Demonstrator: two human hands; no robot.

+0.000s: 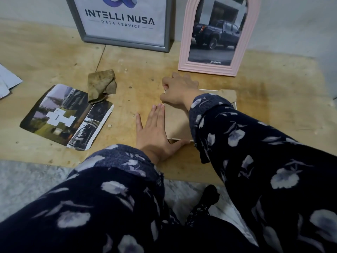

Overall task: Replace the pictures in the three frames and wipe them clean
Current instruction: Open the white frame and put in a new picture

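the left hand (155, 130) lies flat, fingers straight, steadying the face-down frame (176, 123). the right hand (179, 92) curls its fingers round the far-left corner, likely working the backing.

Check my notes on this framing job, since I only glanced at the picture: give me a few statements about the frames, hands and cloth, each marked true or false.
1. The pink arched frame stands upright showing a pickup truck. True.
2. The brown cloth is held in the left hand. False: it lies on the wooden board; the left hand rests flat beside the face-down frame.
3. The right hand grips the face-down frame's far left corner. True.
4. The grey frame lies flat. False: it stands upright.
5. A loose photo collage lies left of the hands. True.
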